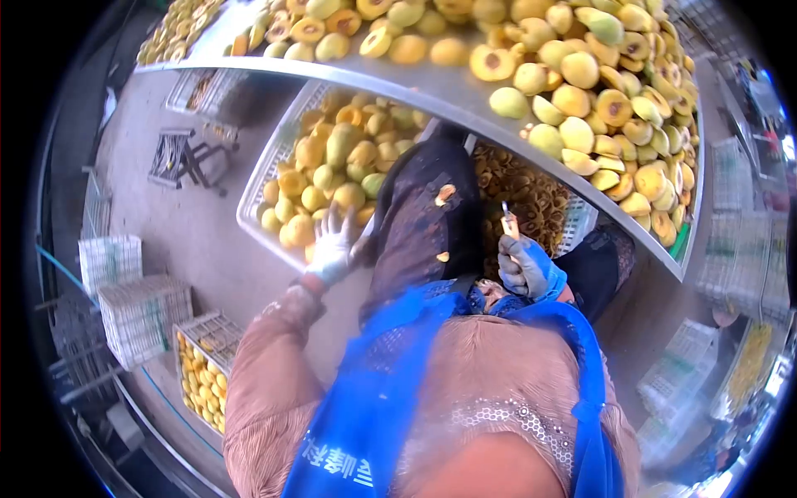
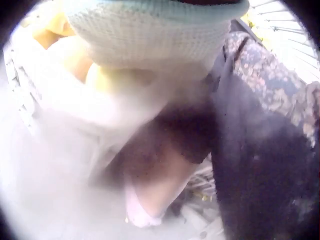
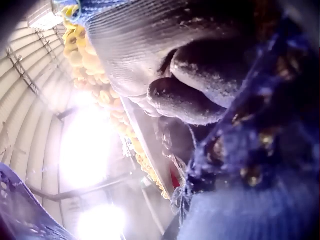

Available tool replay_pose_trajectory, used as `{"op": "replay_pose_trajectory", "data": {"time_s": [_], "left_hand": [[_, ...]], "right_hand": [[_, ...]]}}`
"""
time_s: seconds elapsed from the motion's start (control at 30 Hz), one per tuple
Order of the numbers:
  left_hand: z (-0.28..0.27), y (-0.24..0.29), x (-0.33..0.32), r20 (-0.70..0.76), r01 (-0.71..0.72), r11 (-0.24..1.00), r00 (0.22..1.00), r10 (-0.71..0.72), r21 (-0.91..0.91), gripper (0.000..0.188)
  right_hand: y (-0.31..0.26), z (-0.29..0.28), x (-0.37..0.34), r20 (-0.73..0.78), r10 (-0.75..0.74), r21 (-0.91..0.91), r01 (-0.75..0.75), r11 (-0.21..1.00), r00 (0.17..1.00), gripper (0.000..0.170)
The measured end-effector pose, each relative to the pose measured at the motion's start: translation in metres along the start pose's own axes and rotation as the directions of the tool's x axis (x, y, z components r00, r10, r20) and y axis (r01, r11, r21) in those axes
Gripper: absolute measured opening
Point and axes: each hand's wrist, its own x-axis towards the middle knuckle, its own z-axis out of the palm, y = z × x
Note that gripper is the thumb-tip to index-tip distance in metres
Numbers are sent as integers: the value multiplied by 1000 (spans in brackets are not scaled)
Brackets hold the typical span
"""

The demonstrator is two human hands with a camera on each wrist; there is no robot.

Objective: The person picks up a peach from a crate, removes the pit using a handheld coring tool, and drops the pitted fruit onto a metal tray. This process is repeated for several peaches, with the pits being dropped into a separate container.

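In the head view the left hand [image 1: 332, 247], in a white glove, reaches with spread fingers to the near edge of a white crate [image 1: 249, 203] of whole yellow fruit [image 1: 340, 145]. Its glove [image 2: 150, 35] fills the top of the left wrist view, with pale fruit beside it; the fingertips are hidden there. The gloved right hand [image 1: 525, 264] grips a small tool with a wooden handle [image 1: 510, 226] and a metal tip pointing up, held above the lap. Curled fingers of that hand [image 3: 195, 85] show in the right wrist view.
A metal-edged table [image 1: 465, 104] across the front bears halved fruit [image 1: 614, 108]. Below it, between the legs, sits a crate of brown pits or scraps [image 1: 519, 187]. At the left are a folding stool [image 1: 170, 158], stacked white crates [image 1: 145, 319] and another fruit crate [image 1: 202, 378].
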Motion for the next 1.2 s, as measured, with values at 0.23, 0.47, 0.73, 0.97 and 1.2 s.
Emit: {"op": "replay_pose_trajectory", "data": {"time_s": [0.23, 0.47, 0.73, 0.97, 1.2], "left_hand": [[-137, 80, 89, -471, -238, 929, 878, 82, -283, 51], [-176, 181, 253, -514, -502, 849, 779, 361, -165, 62], [-158, 217, 349, -144, -264, 962, 957, 251, -77, 68], [-162, 223, 324, -87, -223, 962, 973, 212, -155, 67], [-189, 239, 225, -77, -103, 168, 985, 157, -980, 48]], "right_hand": [[-6, -9, -25, -80, -59, -10, 59, 998, 995, 20], [2, -18, -37, -122, -159, 9, 162, 987, 980, 20], [14, -43, -40, -139, -238, 92, 252, 963, 961, 27], [0, -29, -39, -111, -285, 22, 289, 957, 952, 25], [-47, 10, -55, -99, -415, -228, 386, 894, 904, 25]]}}
